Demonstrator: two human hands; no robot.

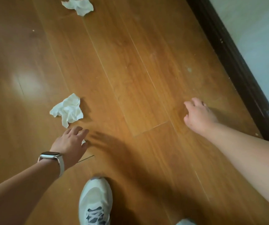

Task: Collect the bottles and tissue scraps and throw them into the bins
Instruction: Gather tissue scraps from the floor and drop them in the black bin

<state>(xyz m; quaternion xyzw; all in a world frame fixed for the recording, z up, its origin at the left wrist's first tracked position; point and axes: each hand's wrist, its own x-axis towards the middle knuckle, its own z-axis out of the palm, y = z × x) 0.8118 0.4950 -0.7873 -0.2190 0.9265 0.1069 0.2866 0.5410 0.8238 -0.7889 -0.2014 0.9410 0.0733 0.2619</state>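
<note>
You are reaching your left hand (70, 142) forward and low over the wooden floor (138, 70), fingers stretching out toward the crumpled tissue scrap (68, 109) that is lying just beyond your fingertips, not touching them. A small white bit (83, 141) is showing at the thumb side of that hand, and I cannot tell whether your grip is pinching it or staying loose. A pale watch (50, 155) is sitting on that wrist. Your right hand (198, 114) is hanging well apart, near the dark skirting board (237, 62), its grip loosely curled and holding nothing I can see. A second tissue scrap (78, 5) is lying far ahead at the frame's top edge. Your white shoe (95, 202) is standing between your arms.
</note>
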